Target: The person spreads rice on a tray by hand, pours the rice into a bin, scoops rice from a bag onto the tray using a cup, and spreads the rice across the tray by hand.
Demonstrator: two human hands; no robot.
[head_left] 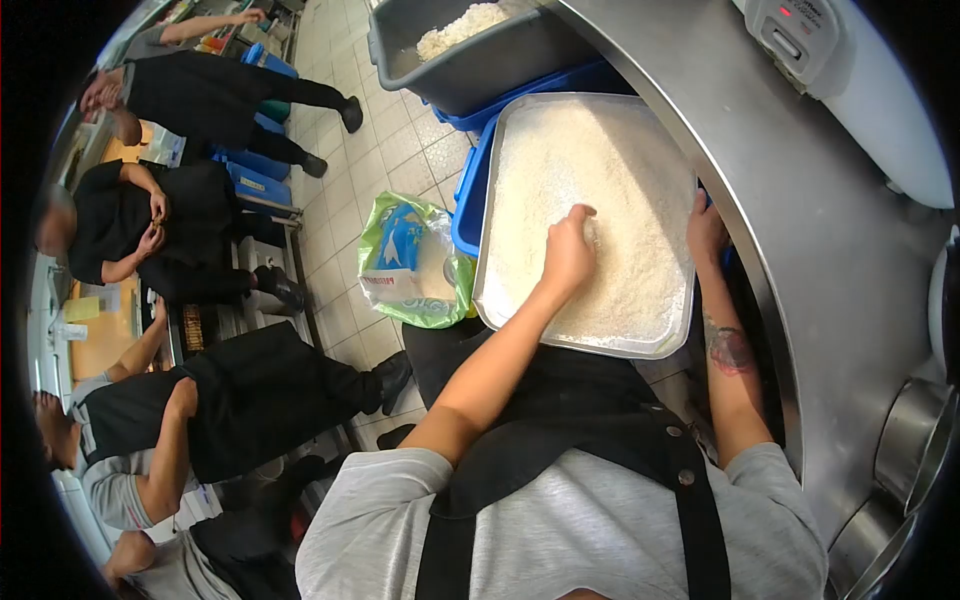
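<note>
A shallow metal tray (672, 350) holds a wide layer of pale, crumb-like breadcrumbs (590, 150), with whiter powder toward the left and front. My left hand (570, 252) reaches over the middle of the tray. Its fingers are curled together at the crumbs, beside a small hollow, and whatever they pinch is hidden. At the tray's right side, my right hand (706, 230) grips the rim, its fingertips partly out of sight. Under the tray shows a blue plastic bin (467, 205).
A grey tub (385, 45) with white crumbly stuff stands beyond the tray. To the left, a green plastic bag (372, 235) sits on the tiled floor (340, 225). A steel counter (760, 150) curves along the right, bearing a white rice cooker (870, 110). Several people in black aprons stand left.
</note>
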